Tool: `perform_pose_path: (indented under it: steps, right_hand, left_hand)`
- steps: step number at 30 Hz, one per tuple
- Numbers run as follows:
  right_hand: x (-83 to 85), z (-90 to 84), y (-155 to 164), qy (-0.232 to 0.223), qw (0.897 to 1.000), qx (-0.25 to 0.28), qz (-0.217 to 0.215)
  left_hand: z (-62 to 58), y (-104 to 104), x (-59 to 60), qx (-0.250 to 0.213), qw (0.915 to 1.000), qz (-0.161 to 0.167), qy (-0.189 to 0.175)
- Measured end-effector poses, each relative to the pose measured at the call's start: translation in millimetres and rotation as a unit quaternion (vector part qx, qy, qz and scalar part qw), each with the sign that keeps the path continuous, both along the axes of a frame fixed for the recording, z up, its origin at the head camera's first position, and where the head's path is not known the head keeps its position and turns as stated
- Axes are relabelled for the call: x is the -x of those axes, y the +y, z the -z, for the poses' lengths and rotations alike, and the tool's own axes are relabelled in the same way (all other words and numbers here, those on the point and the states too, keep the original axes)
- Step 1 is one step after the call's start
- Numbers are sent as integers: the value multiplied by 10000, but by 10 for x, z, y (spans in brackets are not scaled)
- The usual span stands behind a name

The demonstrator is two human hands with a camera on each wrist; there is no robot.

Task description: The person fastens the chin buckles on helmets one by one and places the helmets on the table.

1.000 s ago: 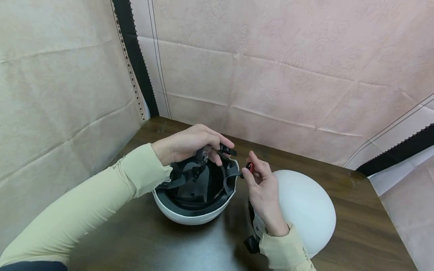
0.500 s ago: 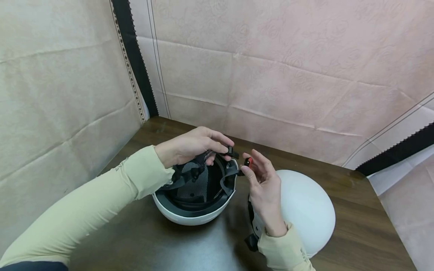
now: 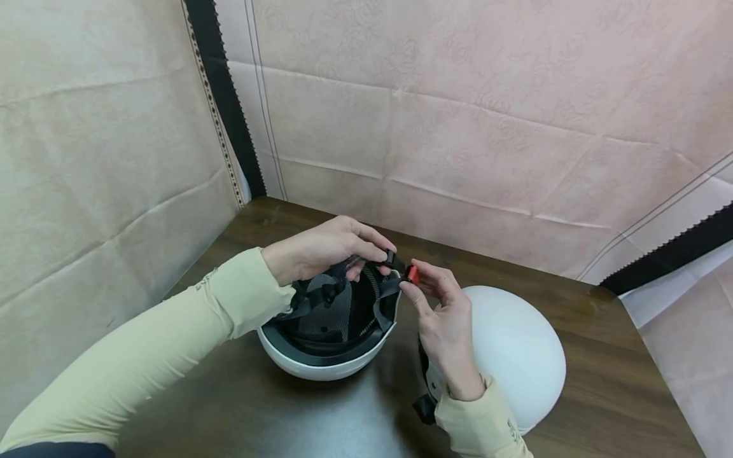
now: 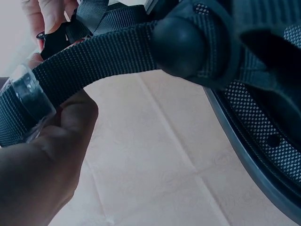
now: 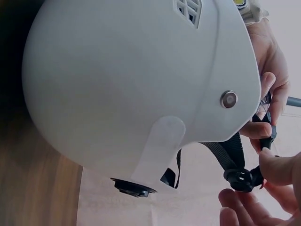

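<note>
A white helmet [image 3: 329, 371] lies upside down on the table, its dark lining [image 3: 326, 318] facing up. Over its far right rim my left hand [image 3: 338, 248] pinches the black buckle end [image 3: 394, 259] of one chin strap [image 4: 103, 56]. My right hand [image 3: 449, 324] holds the red-and-black buckle end [image 3: 412, 273] of the other strap between thumb and fingers. Both buckle ends are close together; whether they are joined is unclear. In the right wrist view the helmet shell [image 5: 131, 94] hides part of my left hand [image 5: 275, 66], and a strap adjuster [image 5: 242, 180] hangs beside my right fingertips.
A second white helmet [image 3: 518, 350] rests dome up on the right, partly behind my right forearm. The brown wooden table [image 3: 618, 388] meets pale cloth walls [image 3: 458, 140] at its back and left. A black strip [image 3: 229, 95] runs down the corner.
My right hand has moved the red buckle end left and turned it toward the black one. My left hand has shifted slightly right and down. Both helmets stay in place.
</note>
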State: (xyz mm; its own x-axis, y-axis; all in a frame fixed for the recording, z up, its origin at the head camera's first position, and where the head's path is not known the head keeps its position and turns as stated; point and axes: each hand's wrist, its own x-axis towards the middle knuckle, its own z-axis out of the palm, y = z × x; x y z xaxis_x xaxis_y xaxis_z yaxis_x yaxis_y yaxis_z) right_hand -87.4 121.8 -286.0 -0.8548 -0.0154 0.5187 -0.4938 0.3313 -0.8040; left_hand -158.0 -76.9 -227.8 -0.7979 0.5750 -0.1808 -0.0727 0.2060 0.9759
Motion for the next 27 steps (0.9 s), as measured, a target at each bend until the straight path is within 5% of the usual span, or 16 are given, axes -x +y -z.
perform_pose_path:
  steps: [12, 27]
  right_hand:
    - [193, 301, 119, 127, 9995, -262, 80]
    - [182, 286, 106, 148, 9985, -509, -111]
  left_hand:
    - [22, 17, 4, 39, 9999, 52, 90]
    - [42, 5, 2, 148, 9995, 247, 109]
